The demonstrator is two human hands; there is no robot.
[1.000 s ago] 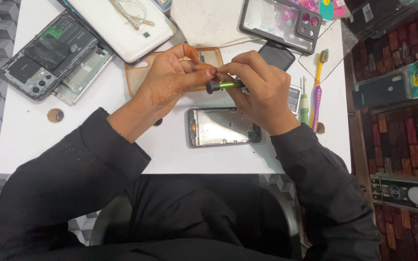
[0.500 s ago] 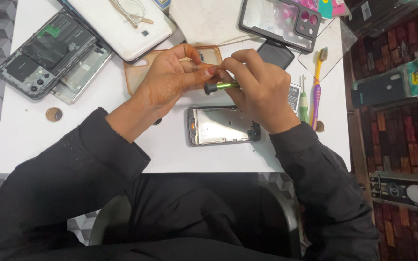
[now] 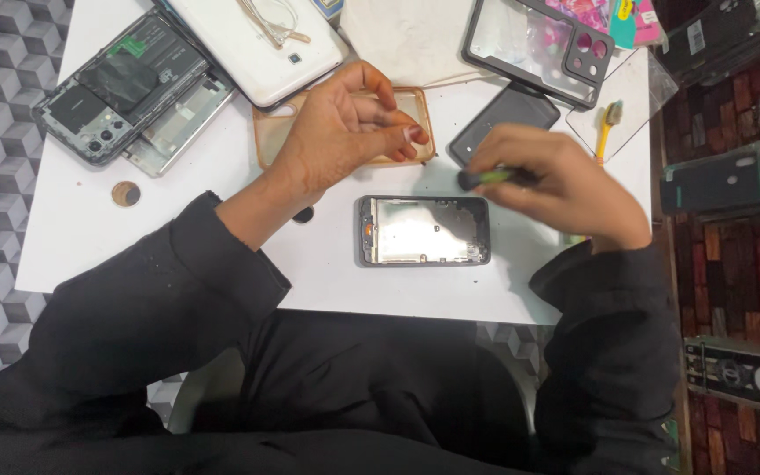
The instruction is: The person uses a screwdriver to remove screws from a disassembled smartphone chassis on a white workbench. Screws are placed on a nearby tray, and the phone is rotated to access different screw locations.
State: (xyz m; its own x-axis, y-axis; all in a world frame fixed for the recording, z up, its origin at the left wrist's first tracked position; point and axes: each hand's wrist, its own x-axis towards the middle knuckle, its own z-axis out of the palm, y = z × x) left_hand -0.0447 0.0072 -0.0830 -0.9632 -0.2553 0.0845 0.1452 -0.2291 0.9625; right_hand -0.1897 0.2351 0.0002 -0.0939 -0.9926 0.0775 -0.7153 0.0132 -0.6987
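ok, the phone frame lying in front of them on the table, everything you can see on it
The phone frame is a dark rectangular shell, lying flat and lengthwise across the white table, open side up. Its inside is a pale, shiny metal-looking plate with small cutouts; no screen or board is fitted. Nothing touches it: the left hand hovers above the tan case behind it, and the right hand, blurred, holds a green-handled tool just beyond its far right corner.

We see a white counter. On it lie a phone frame, an opened phone, a white tablet, a tan case, a small brown disc and a yellow toothbrush.
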